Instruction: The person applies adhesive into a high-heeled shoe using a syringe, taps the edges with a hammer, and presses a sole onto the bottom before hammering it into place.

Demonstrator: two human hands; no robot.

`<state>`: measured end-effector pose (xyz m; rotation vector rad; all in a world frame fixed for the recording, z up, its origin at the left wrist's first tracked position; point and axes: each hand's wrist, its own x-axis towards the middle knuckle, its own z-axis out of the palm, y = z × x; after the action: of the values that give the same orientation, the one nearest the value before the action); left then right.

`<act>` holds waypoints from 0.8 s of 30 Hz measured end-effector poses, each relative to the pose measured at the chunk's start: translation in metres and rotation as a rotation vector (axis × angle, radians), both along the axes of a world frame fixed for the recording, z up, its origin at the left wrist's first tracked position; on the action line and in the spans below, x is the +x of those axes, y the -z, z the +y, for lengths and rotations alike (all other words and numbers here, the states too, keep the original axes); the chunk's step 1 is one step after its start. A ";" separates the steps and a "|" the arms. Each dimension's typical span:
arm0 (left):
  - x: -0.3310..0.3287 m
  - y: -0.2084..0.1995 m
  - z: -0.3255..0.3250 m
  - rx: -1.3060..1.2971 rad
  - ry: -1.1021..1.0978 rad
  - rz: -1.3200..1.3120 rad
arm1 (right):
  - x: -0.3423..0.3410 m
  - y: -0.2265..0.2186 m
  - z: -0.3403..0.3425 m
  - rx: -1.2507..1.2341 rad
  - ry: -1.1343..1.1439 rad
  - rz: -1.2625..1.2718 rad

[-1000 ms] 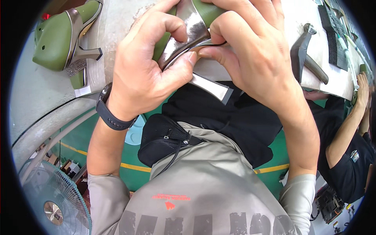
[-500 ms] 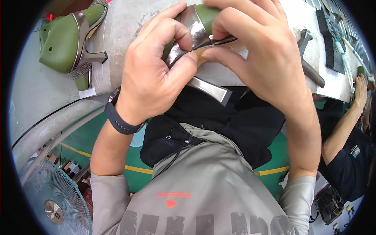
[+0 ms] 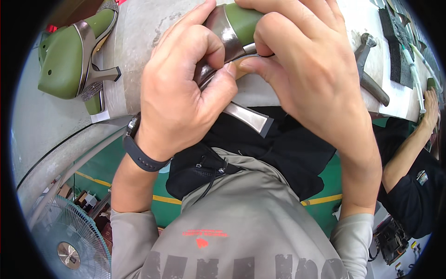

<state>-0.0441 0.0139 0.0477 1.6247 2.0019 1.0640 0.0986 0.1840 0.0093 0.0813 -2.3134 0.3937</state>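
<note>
Gripping an olive-green high-heeled shoe with a metallic pewter strap [image 3: 232,35] in both hands, held up close over the edge of the grey stone-look worktop [image 3: 139,28]. Left hand [image 3: 179,93] closed on the strap and sole edge, thumb pressed against the bronze trim; right hand [image 3: 306,69] clamped over the green toe part, fingertips pinching the thin edge where strap met sole. Flat pewter block heel [image 3: 248,118] stuck out below the hands, unsupported. Judged light and mostly stiff: rigid sole and heel, strap thin and flexible, glossy finish likely slippery and easy to scuff. Best held at the sole and heel base, not by the strap alone. Black watch [image 3: 139,151] on the left wrist. Matching green shoe on its last [image 3: 69,56] stood on the worktop, well apart to the left. Dark lasting pliers [image 3: 369,69] lay just beside the right hand. Another person's arm in a black sleeve [image 3: 409,153] reached onto the bench at far right. Grey floor fan [image 3: 69,246] sat at lower left.
</note>
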 end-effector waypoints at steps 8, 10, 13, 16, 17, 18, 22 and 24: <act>-0.003 -0.009 0.002 0.061 -0.005 -0.122 | 0.018 -0.062 -0.005 -0.219 0.018 -0.276; -0.017 -0.010 0.004 0.044 0.060 -0.022 | 0.025 -0.065 0.005 -0.171 0.017 -0.268; -0.026 -0.010 0.011 0.003 0.142 0.034 | 0.023 -0.056 0.009 -0.124 0.025 -0.241; -0.029 -0.009 0.015 -0.006 0.180 0.064 | 0.020 -0.057 0.009 0.029 0.007 -0.213; -0.028 -0.009 0.015 0.005 0.162 0.045 | 0.019 -0.058 0.009 -0.015 0.002 -0.207; -0.027 -0.010 0.015 0.016 0.144 0.027 | 0.018 -0.058 0.010 -0.059 -0.002 -0.200; -0.019 -0.013 0.018 -0.025 0.085 -0.037 | 0.018 -0.056 0.011 -0.129 -0.010 -0.204; -0.020 -0.012 0.017 -0.049 0.092 0.016 | 0.019 -0.057 0.011 -0.136 -0.012 -0.207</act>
<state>-0.0636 0.0304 0.0597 1.6870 1.9279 0.9638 0.1172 0.1949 0.0659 -0.0129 -2.4827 0.5889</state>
